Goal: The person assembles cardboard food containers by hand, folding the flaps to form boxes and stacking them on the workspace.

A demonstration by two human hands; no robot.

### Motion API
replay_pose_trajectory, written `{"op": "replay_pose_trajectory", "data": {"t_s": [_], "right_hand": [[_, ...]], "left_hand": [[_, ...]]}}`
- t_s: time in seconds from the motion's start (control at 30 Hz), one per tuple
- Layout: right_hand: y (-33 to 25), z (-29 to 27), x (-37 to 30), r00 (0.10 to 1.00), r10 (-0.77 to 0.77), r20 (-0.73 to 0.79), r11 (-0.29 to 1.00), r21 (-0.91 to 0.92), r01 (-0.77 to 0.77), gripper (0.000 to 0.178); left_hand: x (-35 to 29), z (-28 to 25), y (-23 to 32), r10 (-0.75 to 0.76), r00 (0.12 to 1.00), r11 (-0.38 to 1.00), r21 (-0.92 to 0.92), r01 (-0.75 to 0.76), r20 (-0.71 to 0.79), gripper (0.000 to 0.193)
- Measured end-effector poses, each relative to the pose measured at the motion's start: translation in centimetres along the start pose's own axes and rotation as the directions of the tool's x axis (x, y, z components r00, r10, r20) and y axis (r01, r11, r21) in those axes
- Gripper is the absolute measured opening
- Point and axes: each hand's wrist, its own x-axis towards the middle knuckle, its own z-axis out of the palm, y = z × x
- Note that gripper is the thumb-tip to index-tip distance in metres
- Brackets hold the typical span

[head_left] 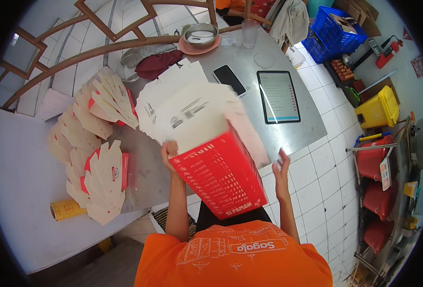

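Observation:
A red and white cardboard box (221,174) is tilted in front of my body, its printed red sides toward me and its white flaps spread over the table. My left hand (170,154) grips its left edge, the fingers partly hidden behind the card. Just off the box's right side, my right hand (281,178) is open with its fingers apart, touching nothing. White flat cardboard sheets (173,81) lie beyond the box, partly covered by it. To the left stand several part-folded boxes (108,179) with pale flaps and red sides, bunched in a row.
On the metal table (312,129) lie a tablet (278,97) and a phone (229,80). A metal bowl (201,36), a clear cup (250,33) and a dark red cloth (159,64) sit at the far side. A yellow can (68,209) lies at left; a yellow bin (379,107) stands right.

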Motion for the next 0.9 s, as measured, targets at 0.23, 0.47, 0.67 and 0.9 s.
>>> {"op": "replay_pose_trajectory", "data": {"t_s": [0.23,0.47,0.67,0.9], "right_hand": [[3.4,2.8,-2.2,0.930,0.269,0.250,0.808,0.467,-0.359,0.082],[-0.4,3.5,2.8,0.971,0.082,0.225,0.997,-0.021,-0.079,0.059],[-2.6,8.1,3.2,0.975,0.081,0.209,0.833,-0.551,0.049,0.051],[-0.9,8.1,3.4,0.978,-0.015,0.208,0.850,-0.512,0.122,0.052]], "left_hand": [[-10.0,-3.4,-4.5,0.197,0.650,0.977,0.200,-0.071,-0.734,0.051],[-15.5,5.2,0.5,0.032,0.531,0.532,0.464,0.708,-0.847,0.058],[-10.4,7.9,-0.2,0.457,0.807,-0.125,0.871,0.475,-0.375,0.044],[-10.5,7.2,-0.9,0.504,0.777,-0.078,0.876,0.475,-0.377,0.036]]}}
